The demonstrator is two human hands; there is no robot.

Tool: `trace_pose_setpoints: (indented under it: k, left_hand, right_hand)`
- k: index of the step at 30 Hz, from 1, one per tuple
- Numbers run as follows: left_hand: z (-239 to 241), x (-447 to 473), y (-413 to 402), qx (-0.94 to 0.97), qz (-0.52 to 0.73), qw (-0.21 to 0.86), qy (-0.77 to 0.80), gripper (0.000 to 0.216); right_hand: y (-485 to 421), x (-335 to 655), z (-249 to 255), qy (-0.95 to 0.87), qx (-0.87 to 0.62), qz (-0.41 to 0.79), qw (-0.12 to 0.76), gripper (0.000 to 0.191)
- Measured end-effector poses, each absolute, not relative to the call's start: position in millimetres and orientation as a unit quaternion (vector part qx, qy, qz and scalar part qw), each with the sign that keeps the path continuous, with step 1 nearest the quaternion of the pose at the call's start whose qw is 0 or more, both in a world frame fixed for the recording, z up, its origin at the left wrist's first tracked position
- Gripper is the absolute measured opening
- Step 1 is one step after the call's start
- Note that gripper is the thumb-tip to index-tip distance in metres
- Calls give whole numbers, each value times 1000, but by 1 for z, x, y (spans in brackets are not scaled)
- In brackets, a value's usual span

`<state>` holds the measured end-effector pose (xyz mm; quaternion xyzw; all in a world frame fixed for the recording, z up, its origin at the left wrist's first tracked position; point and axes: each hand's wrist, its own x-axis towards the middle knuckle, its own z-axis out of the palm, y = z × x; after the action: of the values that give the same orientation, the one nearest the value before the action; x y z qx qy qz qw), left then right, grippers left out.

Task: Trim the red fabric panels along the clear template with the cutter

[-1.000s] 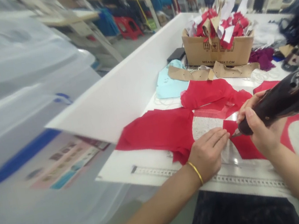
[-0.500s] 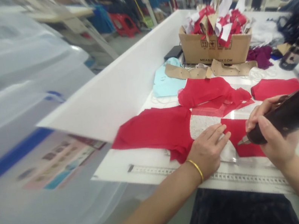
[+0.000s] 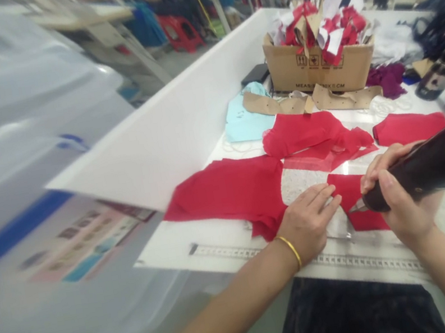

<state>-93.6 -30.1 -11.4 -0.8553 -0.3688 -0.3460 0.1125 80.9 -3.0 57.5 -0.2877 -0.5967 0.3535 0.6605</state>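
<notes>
- Holding black tool [image 3: 438, 159] in right hand [image 3: 403, 204], fingers wrapped round its front end, metal tip [image 3: 358, 206] over small red cloth [image 3: 348, 190].
- Resting left hand [image 3: 310, 217] palm down at left edge of same cloth, fingers straight and close together; can't tell if pinching anything underneath.
- Small cloth flat on white table [image 3: 166, 250], between both hands.
- Cloth probably light, limp, quick to slide or wrinkle, not fragile; best pinned with flat fingertips near edge, away from tip.
- Tool likely rigid, with some heft; best gripped round barrel, behind tip.
- Surface: looks smooth, with ruler [image 3: 358, 261] along near edge, raised panel [image 3: 179, 111] at left, cardboard box [image 3: 318, 74] of scraps farther back.
- Room: big plastic tub [image 3: 37, 180] beside table; red stool [image 3: 180, 32] and workstations beyond, blurred.
</notes>
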Motion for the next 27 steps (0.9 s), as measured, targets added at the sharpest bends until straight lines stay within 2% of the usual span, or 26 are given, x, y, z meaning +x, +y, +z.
trace_pose_setpoints:
  k: [9,14,20,27]
  left_hand:
    - [-11,-93,-29,-873,-341,102,-334,47]
    - [-14,-93,-29,-887,-329,98,-308,47]
    - [-12,-94,-30,-888,-324,100,-310,46]
    - [-13,-96,-31,-888,-307,91,-329,51]
  right_hand:
    - [17,88,59,-584,-249,338,694,30]
    - [54,85,54,-569,-267,288,723,16]
    - [70,80,48,-556,-281,265,736,21]
    - [63,77,53,-557,-261,294,732,20]
